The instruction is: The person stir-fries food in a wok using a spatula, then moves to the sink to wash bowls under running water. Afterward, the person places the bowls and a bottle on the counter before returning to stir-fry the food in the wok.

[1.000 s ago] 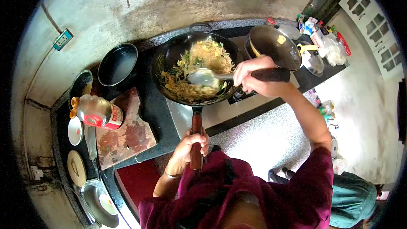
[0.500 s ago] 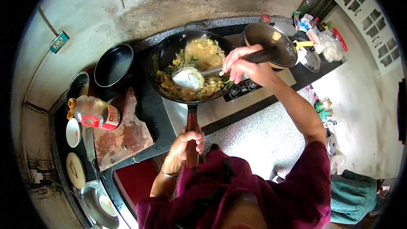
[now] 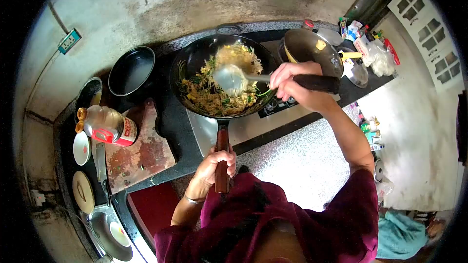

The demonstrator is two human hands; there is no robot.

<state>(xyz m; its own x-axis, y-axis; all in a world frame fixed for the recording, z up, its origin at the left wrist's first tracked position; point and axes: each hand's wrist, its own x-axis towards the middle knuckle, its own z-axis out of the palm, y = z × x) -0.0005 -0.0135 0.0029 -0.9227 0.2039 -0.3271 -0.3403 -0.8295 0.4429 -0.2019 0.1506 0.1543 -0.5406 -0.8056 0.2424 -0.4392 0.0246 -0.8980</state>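
Wok: round black metal wok is sitting on the silvery stove, upper centre of frame; reddish-brown wooden handle is pointing toward bottom edge.
Left grip: is wrapping snugly around that handle, below centre.
Right grip: is closing around a long-handled silvery metal spatula, right of centre.
Noodles: pale strands with green leaves are filling the wok; blurred spatula head is showing over them, contact unclear.
Tabletop: black; worn brown cutting board is lying left of the wok.
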